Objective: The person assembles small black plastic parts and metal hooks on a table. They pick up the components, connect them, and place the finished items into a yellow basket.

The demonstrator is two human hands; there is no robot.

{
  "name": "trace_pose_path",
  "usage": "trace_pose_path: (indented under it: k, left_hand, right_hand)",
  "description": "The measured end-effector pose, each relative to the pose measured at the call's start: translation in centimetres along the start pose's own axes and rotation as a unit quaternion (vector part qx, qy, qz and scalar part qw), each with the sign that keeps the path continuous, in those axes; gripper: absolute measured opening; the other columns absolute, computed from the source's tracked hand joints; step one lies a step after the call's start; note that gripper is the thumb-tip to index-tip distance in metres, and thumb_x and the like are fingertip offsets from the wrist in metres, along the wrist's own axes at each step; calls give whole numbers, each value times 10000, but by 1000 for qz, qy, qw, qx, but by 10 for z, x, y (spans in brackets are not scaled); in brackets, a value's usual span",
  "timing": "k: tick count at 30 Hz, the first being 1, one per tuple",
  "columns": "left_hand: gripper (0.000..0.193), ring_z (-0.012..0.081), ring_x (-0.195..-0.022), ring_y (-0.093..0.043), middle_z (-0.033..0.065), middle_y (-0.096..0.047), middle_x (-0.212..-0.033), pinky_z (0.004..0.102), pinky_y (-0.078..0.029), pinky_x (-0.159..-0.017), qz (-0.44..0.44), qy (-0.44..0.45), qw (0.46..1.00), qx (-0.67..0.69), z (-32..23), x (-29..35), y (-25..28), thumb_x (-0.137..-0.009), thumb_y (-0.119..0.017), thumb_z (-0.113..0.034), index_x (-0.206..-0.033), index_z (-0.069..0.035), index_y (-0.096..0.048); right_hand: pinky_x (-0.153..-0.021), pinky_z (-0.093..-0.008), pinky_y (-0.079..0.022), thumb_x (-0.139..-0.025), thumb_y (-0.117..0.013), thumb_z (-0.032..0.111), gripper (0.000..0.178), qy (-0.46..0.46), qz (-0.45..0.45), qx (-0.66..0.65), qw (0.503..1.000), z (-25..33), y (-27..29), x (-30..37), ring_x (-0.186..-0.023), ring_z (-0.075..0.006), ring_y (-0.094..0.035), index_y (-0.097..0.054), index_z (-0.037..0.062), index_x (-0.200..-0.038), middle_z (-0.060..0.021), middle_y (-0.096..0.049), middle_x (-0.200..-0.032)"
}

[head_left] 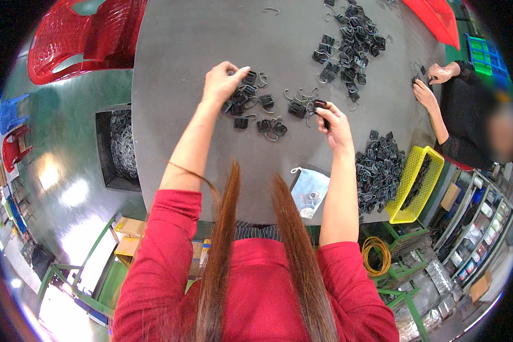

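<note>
My left hand (pixel 219 84) is at the left heap of small black clips with bent wire hooks (pixel 241 101), thumb and fingertips closed together. A dark bit shows between them, too covered to name. My right hand (pixel 336 126) is closed round a black clip (pixel 320 105), and more black shows under its fingers. Just left of it lies a small group of hooked black clips (pixel 296 108). Several more clips (pixel 271 127) lie on the grey table (pixel 171 68) between my hands, nearer to me.
A long heap of clips (pixel 353 48) spreads at the far right, another (pixel 377 171) beside a yellow basket (pixel 419 182). A blue-white pouch (pixel 310 191) lies near my right forearm. Across the right edge another person's hands (pixel 430 85) handle dark pieces. Red chairs (pixel 88 37) stand left, near a black bin of wires (pixel 122 145).
</note>
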State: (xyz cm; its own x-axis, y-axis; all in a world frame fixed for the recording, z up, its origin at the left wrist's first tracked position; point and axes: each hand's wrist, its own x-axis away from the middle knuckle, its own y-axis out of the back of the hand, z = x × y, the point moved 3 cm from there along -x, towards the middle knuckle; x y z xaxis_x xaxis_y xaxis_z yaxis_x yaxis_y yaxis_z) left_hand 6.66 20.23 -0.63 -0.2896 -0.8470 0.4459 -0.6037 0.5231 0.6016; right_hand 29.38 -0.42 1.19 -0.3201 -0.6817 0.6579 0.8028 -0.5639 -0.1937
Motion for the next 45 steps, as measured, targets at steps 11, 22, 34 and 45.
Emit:
trace_pose_path:
  k: [11,22,34,45]
  left_hand:
    - [240,122,-826,-621,42,-634,-902,215,-473,-596,175,37,890,420,35,26,28,-811,-658,-243,-945,-48,-616]
    - [335,165,-670,-573,51,-574,-672,313,-457,-631,-33,-62,997,-20,35,47,12,-717,-731,-324,-932,-87,-632]
    - [178,53,-612,-494,-37,-556,-685,212,-401,-544,187,23,964,188,22,56,21,-753,-715,-209,-806,-60,-632]
    - [288,140,-754,-600,43,-624,-842,230,-451,-597,42,108,977,181,39,30,22,-802,-657,-345,-882,-71,-626]
  right_hand:
    - [-788,-394,-482,-679,-744,358,387,41,-164,580,797,-15,-117,-21,-886,-295,-619,-612,84,-918,-129,-638,-964]
    - [-565,-251,-454,-641,-768,122,375,31,-82,313,946,-13,-72,-23,-641,-103,-562,-610,16,-964,-50,-625,-764]
    - [-462,-172,-326,-779,-676,112,239,-35,-14,27,999,-20,20,20,-591,-44,-472,-597,47,-995,25,-550,-739]
    - [-608,-282,-446,-662,-761,248,339,128,-222,513,819,-17,-43,-14,-627,-124,-528,-611,54,-896,-7,-580,-730]
